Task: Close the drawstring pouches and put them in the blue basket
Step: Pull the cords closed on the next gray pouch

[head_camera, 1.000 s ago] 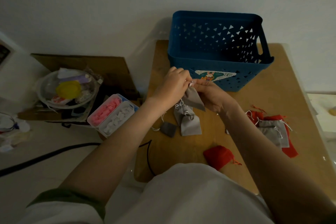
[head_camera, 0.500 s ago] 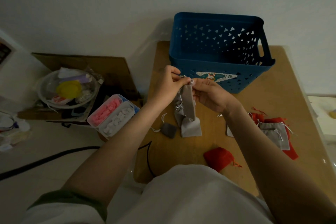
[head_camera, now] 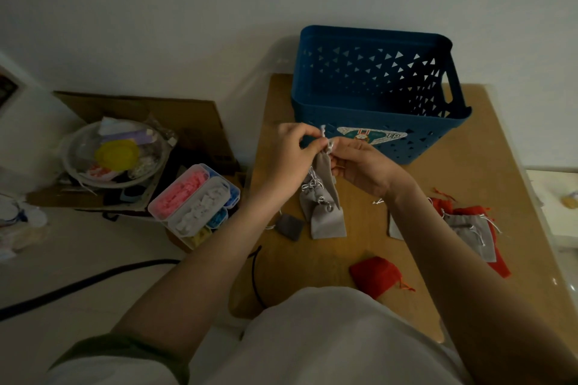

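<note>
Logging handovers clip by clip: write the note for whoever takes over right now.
Left hand and right hand both pinch the top of a grey pouch held before the blue basket.
No pouch shows in the basket.
On the table: two grey pouches under the hands, a dark grey pouch, a red pouch, a red and grey pile at right.
Left: cinch this one, drop it in, then the rest.

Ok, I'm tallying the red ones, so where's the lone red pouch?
In the head view, the lone red pouch lies on the wooden table near its front edge, right of centre, just beyond the person's white shirt.
</note>
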The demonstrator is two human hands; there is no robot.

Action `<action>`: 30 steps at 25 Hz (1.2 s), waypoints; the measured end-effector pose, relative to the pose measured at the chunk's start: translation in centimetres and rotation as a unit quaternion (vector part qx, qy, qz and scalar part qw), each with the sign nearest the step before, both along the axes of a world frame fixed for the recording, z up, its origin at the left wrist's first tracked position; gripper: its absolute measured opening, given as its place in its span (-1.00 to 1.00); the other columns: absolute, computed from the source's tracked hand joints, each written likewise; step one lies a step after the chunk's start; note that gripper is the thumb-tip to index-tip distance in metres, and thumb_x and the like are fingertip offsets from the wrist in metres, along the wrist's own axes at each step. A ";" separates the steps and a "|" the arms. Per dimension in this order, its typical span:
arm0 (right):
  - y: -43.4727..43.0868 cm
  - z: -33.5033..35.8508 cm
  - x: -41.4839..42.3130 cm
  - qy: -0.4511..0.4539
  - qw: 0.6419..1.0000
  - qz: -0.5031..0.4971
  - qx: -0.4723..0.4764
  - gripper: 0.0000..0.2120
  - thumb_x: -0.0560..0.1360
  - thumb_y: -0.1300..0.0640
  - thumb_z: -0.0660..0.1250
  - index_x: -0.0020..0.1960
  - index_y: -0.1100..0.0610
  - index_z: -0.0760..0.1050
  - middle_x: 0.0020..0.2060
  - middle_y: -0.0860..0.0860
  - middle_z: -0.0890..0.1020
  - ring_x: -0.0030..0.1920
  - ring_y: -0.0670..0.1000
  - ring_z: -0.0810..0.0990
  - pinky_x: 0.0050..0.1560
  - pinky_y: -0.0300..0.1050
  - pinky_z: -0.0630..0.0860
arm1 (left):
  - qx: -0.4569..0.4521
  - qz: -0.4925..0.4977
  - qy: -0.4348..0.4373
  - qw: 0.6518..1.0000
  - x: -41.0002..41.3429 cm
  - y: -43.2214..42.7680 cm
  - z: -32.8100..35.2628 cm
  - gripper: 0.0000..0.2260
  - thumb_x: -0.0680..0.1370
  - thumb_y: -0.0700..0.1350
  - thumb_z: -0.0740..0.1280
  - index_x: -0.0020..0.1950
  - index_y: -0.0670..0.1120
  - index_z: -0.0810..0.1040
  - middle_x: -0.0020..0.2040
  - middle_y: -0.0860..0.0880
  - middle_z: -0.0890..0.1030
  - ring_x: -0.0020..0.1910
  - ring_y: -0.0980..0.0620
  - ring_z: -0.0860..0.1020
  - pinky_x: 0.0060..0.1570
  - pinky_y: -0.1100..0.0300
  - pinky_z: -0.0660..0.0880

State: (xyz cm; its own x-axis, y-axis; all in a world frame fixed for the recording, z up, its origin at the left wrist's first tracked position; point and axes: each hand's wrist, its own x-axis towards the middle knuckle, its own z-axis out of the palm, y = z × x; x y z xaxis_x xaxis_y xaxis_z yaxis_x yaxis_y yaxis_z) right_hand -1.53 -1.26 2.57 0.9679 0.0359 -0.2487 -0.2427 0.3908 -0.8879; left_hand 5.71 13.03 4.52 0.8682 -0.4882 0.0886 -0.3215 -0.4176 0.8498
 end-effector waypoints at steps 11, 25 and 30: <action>0.0 -0.2 -0.3 0.019 0.994 -0.094 -0.062 -0.81 0.59 0.25 0.17 -0.15 0.15 0.48 -0.29 0.04 0.51 -0.29 -0.07 0.50 -0.22 -0.20 0.43 | 0.002 -0.022 -0.093 0.995 0.1 1.3 -0.6 -0.87 0.60 -0.29 0.17 -0.08 -0.27 0.49 0.01 -0.11 0.62 0.00 0.03 0.55 -0.16 0.59 0.31; 1.3 -2.2 -1.6 0.103 0.963 -0.014 -0.250 -0.51 0.48 0.03 0.40 0.34 0.07 0.30 0.10 0.04 0.53 0.08 0.02 0.55 -0.03 -0.19 0.48 | -0.078 -0.030 0.196 0.977 -0.9 1.0 -2.1 -0.87 0.65 -0.13 0.14 0.04 -0.16 0.42 0.08 0.01 0.56 -0.02 0.20 0.52 -0.17 0.45 0.46; 1.8 -4.9 -2.8 0.143 0.944 -0.027 -0.295 -0.93 0.56 0.21 0.28 0.03 0.14 0.49 -0.09 0.04 0.57 -0.04 0.03 0.54 -0.10 -0.18 0.47 | 0.058 -0.020 0.295 0.953 -1.1 1.0 -4.8 -0.82 0.64 0.01 0.12 0.03 -0.05 0.44 -0.04 -0.03 0.55 -0.07 0.06 0.54 0.00 0.13 0.52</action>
